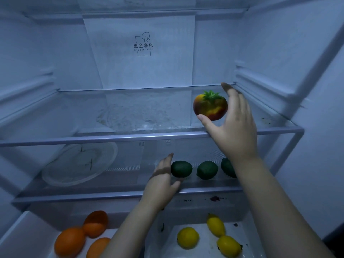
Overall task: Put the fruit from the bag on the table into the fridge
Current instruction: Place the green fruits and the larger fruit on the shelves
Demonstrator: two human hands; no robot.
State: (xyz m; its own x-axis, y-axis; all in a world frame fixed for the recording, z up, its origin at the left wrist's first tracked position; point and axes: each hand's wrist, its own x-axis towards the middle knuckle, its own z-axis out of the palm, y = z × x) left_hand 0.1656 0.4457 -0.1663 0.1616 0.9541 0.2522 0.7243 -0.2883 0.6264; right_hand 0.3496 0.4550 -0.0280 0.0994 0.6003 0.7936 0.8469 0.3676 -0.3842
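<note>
I look into an open fridge. My right hand (230, 123) holds a red-and-yellow tomato-like fruit with a green leafy top (210, 106) just above the right side of the upper glass shelf (130, 135). My left hand (162, 175) reaches onto the lower glass shelf (111, 194), fingers apart, touching the leftmost of three green limes (181, 168). The other limes (207, 170) lie in a row to its right, the last partly hidden by my right forearm.
A clear round plate (78, 163) leans on the lower shelf at the left. Below, the bottom drawer holds three oranges (69, 241) on the left and three lemons (188, 237) on the right. The fridge walls close in on both sides.
</note>
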